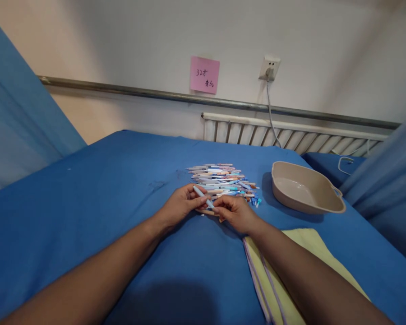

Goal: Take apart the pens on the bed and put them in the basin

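Observation:
Between my two hands is a pale blue pen [203, 196], tilted down toward the right. My left hand [181, 203] is closed around its upper part, thumb along the barrel. At the lower end, the fingers of my right hand [235, 212] pinch the pen's tip. Just behind my hands lies a pile of pens [219, 177] in white, grey, blue, teal and brown, laid mostly sideways. Part of the pile is hidden by my fingers. A small white piece lies on the cloth below my hands, too small to name.
A beige plastic basin [307, 205] stands right of the pens. A folded yellow towel [311, 239] lies under my right forearm. Blue cloth [104, 180] covers the table. Behind are a radiator [243, 131], a metal rail [149, 94], a plugged socket [269, 67] and a pink note [205, 75].

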### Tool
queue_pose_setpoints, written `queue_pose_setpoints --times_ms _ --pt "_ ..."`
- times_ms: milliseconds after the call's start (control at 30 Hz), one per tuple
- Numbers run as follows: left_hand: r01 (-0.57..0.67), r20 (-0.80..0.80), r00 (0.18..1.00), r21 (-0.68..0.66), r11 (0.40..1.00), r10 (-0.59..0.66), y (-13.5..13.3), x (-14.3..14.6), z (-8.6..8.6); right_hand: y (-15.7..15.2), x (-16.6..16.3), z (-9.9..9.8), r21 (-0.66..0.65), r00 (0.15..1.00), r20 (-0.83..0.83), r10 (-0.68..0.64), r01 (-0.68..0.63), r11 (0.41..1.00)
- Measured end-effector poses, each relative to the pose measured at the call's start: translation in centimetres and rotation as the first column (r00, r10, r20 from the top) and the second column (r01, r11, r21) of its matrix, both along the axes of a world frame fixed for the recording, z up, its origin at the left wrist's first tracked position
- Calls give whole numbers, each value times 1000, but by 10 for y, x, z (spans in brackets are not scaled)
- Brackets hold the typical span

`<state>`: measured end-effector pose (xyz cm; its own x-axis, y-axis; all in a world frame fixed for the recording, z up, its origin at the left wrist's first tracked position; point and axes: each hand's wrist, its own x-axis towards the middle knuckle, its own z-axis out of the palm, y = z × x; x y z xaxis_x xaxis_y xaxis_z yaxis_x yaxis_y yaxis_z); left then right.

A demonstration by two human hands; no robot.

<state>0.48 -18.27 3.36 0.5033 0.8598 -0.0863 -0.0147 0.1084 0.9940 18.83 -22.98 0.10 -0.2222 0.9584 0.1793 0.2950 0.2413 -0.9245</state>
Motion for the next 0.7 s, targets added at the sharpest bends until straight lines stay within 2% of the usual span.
queue_pose_setpoints --times_ms 200,367,500,567,633,700 --pt "20 41 999 -2 1000 -20 -4 0 0 2 -1 -7 -42 1000 -29 7 -9 999" --pt "25 38 999 41 999 -27 -5 -2 6 2 -1 -8 -52 1000 16 26 -25 998" --pt "-69 16 998 127 990 67 2 -7 10 3 -3 -9 -37 999 39 9 -7 999" --pt "-77 -16 997 179 981 81 5 -10 10 4 -4 -9 -27 999 47 4 -2 1000" --pt "-43 -99 992 281 959 73 7 -12 8 3 -5 -8 -14 996 88 -1 3 1000" --pt "60 -257 965 414 908 53 7 -14 7 2 -4 -6 20 984 176 2 -5 1000"
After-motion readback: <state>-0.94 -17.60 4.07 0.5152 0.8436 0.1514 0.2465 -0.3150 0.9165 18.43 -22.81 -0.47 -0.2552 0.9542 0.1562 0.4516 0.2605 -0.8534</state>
